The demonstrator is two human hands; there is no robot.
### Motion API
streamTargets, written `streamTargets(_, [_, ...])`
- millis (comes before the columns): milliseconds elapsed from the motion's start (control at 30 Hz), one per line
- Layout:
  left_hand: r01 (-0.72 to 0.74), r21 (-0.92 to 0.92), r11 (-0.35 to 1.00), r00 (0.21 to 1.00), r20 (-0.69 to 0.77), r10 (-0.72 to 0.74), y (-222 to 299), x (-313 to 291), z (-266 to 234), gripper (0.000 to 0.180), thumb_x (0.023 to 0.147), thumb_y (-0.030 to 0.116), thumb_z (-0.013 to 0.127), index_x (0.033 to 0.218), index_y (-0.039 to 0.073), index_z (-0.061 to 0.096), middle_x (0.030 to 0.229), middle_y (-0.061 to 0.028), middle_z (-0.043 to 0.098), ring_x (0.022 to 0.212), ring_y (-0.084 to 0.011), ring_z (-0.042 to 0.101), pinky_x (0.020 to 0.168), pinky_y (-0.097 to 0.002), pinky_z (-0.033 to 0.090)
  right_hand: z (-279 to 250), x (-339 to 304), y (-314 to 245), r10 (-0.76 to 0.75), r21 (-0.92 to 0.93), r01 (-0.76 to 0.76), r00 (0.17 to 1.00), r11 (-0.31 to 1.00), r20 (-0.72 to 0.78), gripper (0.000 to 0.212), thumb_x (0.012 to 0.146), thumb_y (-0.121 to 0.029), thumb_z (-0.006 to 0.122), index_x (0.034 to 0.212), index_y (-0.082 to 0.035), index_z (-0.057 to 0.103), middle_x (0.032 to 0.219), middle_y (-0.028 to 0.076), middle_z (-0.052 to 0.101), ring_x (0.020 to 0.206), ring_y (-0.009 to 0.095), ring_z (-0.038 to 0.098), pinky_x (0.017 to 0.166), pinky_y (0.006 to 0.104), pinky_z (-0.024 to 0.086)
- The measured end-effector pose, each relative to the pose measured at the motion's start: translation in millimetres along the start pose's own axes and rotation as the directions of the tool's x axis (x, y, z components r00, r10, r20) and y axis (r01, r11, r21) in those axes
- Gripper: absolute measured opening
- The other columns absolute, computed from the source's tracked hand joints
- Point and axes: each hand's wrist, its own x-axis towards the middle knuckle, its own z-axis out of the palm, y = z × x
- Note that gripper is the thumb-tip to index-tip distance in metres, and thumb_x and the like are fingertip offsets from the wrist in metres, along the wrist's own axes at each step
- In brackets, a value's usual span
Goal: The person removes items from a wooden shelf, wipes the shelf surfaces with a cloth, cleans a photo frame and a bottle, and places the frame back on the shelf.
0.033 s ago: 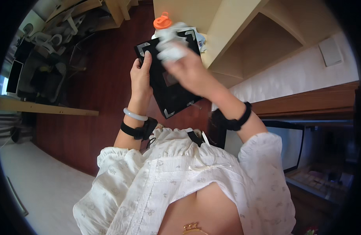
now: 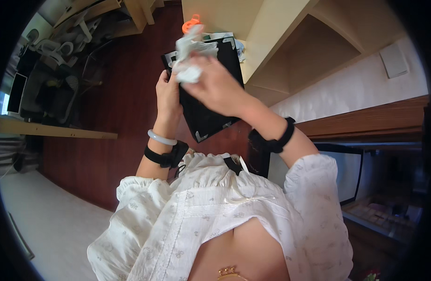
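My left hand (image 2: 168, 97) grips the left edge of a flat black case (image 2: 203, 122) with silvery metal corners, which is held tilted in front of me. In my right hand (image 2: 217, 86), closed, is a crumpled white tissue (image 2: 196, 48). That hand is over the upper left part of the case, close to my left thumb, and hides much of the surface. I cannot tell whether the tissue touches the case. Some blur shows on the right fingers and the tissue.
An orange lid (image 2: 191, 24) shows just beyond the tissue. Pale wooden shelving (image 2: 271, 51) stands close on the right, with a dark brown wooden edge (image 2: 365, 119) below it. Reddish wood floor (image 2: 84, 154) lies beneath. At far left are a chair (image 2: 47, 89) and a screen (image 2: 17, 93).
My right hand has moved left and slightly down over the case with the tissue, nearer to my left thumb. The left hand and the case have barely shifted.
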Motion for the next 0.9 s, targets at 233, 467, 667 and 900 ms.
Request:
streamTargets(233, [0.078, -0.008, 0.997, 0.990, -0.116, -0.078, 8, -5, 7, 0.032, 0.091, 0.038, 0.058, 0.091, 0.006, 0.054, 0.083, 0.0013, 0.056, 0.075, -0.0068, 0.051, 0.070, -0.0229, 0.044, -6, -26, 71, 0.103, -0.592, -0.025, 0.990, 0.806, 0.099, 0.048, 0.093, -0.030, 0.041, 0.132, -0.002, 0.043, 0.141, 0.018, 0.037, 0.134, 0.031, 0.029, 0.107, 0.0521, 0.023])
streamTargets(467, [0.099, 0.020, 0.995, 0.978, -0.185, -0.093, 5, -1, -3, 0.038, 0.090, 0.041, 0.057, 0.100, 0.005, 0.054, 0.090, -0.0016, 0.058, 0.083, -0.0099, 0.055, 0.074, -0.0254, 0.046, 25, -5, 28, 0.120, -0.268, -0.076, 0.981, 0.960, 0.152, 0.046, 0.087, -0.019, 0.048, 0.126, 0.005, 0.043, 0.124, 0.025, 0.046, 0.125, 0.044, 0.036, 0.103, 0.0482, 0.029])
streamTargets(667, [0.023, 0.193, 0.981, 0.971, -0.238, 0.024, -3, 14, -22, 0.045, 0.090, 0.046, 0.055, 0.101, 0.002, 0.054, 0.090, -0.0049, 0.061, 0.077, -0.0126, 0.058, 0.069, -0.0255, 0.048, 66, -50, -42, 0.141, -0.053, -0.137, 0.987, 0.989, 0.075, 0.046, 0.085, -0.012, 0.050, 0.125, 0.011, 0.041, 0.128, 0.029, 0.040, 0.129, 0.045, 0.029, 0.108, 0.0463, 0.025])
streamTargets(900, [-0.094, -0.091, 0.991, 0.955, -0.289, 0.064, 8, 11, -9, 0.043, 0.091, 0.042, 0.055, 0.110, 0.004, 0.057, 0.106, -0.0052, 0.062, 0.097, -0.0152, 0.059, 0.084, -0.0268, 0.047, 66, -138, -36, 0.144, -0.085, -0.141, 0.989, 0.986, 0.025, 0.038, 0.082, -0.005, 0.054, 0.119, 0.006, 0.050, 0.126, 0.027, 0.047, 0.125, 0.039, 0.040, 0.103, 0.0433, 0.035])
